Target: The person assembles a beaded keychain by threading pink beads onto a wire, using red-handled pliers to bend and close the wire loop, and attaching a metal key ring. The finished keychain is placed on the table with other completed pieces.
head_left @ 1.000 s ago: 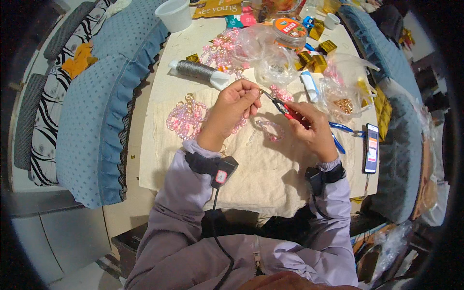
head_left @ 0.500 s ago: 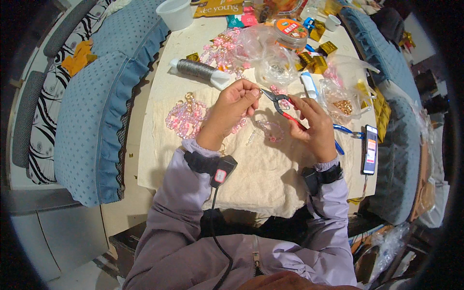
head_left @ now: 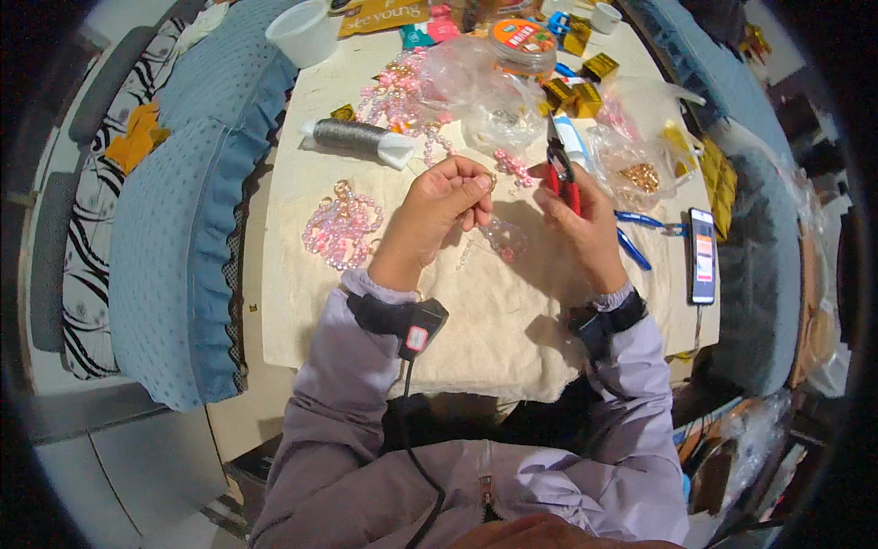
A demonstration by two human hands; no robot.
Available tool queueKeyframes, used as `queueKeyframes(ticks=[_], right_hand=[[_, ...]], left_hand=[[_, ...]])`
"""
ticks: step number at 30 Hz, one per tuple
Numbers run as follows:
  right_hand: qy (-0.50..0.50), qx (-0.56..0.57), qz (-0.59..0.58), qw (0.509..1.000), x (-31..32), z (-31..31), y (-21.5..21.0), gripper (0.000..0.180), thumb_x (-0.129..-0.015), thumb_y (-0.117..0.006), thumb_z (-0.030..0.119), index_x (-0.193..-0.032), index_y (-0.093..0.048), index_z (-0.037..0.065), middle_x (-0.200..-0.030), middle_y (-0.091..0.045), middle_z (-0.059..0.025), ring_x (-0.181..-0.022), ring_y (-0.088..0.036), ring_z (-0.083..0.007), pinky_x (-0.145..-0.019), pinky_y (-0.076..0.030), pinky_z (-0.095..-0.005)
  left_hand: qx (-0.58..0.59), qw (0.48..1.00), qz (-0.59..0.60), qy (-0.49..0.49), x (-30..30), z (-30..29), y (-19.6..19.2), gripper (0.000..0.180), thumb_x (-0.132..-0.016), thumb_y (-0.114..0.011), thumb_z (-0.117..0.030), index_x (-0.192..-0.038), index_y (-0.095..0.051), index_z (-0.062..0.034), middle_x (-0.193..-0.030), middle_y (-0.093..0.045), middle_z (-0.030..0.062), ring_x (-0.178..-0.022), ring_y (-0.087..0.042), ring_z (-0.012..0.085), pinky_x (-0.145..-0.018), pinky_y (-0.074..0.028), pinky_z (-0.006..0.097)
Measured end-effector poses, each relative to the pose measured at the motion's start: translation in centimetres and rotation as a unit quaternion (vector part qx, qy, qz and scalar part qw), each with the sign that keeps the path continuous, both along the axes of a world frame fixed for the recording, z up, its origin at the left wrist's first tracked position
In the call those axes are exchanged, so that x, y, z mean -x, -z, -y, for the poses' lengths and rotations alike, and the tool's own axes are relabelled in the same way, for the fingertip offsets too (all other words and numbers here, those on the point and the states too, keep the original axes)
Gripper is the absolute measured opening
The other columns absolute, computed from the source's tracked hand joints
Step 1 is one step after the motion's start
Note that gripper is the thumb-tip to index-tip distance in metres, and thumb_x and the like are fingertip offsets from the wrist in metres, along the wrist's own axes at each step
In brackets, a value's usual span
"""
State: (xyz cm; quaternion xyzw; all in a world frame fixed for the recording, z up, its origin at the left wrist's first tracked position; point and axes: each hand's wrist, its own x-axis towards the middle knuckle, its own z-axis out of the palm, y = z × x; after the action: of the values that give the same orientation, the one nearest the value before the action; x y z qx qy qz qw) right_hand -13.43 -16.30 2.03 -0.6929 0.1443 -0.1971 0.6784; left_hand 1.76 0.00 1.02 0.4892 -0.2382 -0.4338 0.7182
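My left hand (head_left: 443, 203) is closed in a pinch over the cloth, with a small gold-coloured ring-like piece (head_left: 494, 180) at its fingertips; its exact kind is too small to tell. In my right hand (head_left: 587, 224) are red-handled pliers (head_left: 560, 169), their dark jaws pointing away from me and apart from the left hand. A loop of pink and clear beads (head_left: 506, 240) lies on the cream cloth (head_left: 476, 320) between my hands. Left of my left hand rests a heap of pink bead strands (head_left: 340, 229) with gold clasps.
A grey thread spool (head_left: 352, 139), pink beadwork (head_left: 398, 91) and clear plastic bags (head_left: 503, 114) lie farther back. Toward the right are a bag of gold pieces (head_left: 637, 176), blue-handled pliers (head_left: 633, 247) and a phone (head_left: 701, 256). A white tub (head_left: 302, 35) stands back left.
The pliers have moved away from the piece in my left hand, to the right, and now point away from me. My left hand keeps its pinch. The whole view has shifted slightly.
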Motion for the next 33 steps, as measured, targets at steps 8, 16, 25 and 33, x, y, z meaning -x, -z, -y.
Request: queueKeyframes(ticks=[8,16,25,33], right_hand=[[-0.032,-0.057,0.062,0.996,-0.7,-0.9,1.2,0.04,-0.087,-0.063,0.0,-0.127,-0.057,0.001,-0.115,-0.063,-0.0041,-0.107,-0.059,-0.0113,-0.097,-0.048,-0.0277],[-0.029,-0.045,0.061,0.997,-0.6,-1.0,0.7,0.034,-0.089,-0.066,0.005,-0.122,-0.059,0.001,-0.113,-0.065,-0.0036,-0.105,-0.06,-0.0105,-0.094,-0.049,-0.0272],[-0.013,-0.126,0.011,0.992,-0.7,-0.8,1.0,0.036,-0.091,-0.071,0.015,-0.123,-0.061,0.001,-0.113,-0.065,-0.0049,-0.1,-0.061,-0.0115,-0.089,-0.05,-0.0265],[-0.015,-0.103,-0.01,0.995,-0.7,-0.7,1.0,0.035,-0.09,-0.071,0.014,-0.121,-0.062,0.001,-0.111,-0.066,-0.0045,-0.1,-0.062,-0.0111,-0.089,-0.05,-0.0263]], left_hand=[[-0.029,0.998,0.03,0.05,1.5,0.7,0.2,0.017,-0.098,-0.063,-0.015,-0.105,-0.058,-0.0007,-0.08,-0.066,0.0068,-0.063,-0.061,0.0092,-0.055,-0.046,0.02],[-0.041,0.996,0.026,0.078,1.6,0.5,0.0,0.016,-0.098,-0.063,-0.016,-0.108,-0.057,-0.004,-0.079,-0.066,0.0051,-0.063,-0.061,0.0085,-0.054,-0.046,0.018],[-0.007,0.999,0.019,0.041,1.7,0.8,-0.4,0.019,-0.096,-0.063,-0.009,-0.113,-0.056,-0.0042,-0.089,-0.064,0.0052,-0.076,-0.063,0.0107,-0.066,-0.051,0.021],[-0.009,0.997,0.073,0.006,2.7,1.1,-0.4,0.027,-0.089,-0.07,0.0,-0.113,-0.058,-0.0009,-0.098,-0.062,0.0028,-0.087,-0.06,0.0074,-0.079,-0.053,0.022]])
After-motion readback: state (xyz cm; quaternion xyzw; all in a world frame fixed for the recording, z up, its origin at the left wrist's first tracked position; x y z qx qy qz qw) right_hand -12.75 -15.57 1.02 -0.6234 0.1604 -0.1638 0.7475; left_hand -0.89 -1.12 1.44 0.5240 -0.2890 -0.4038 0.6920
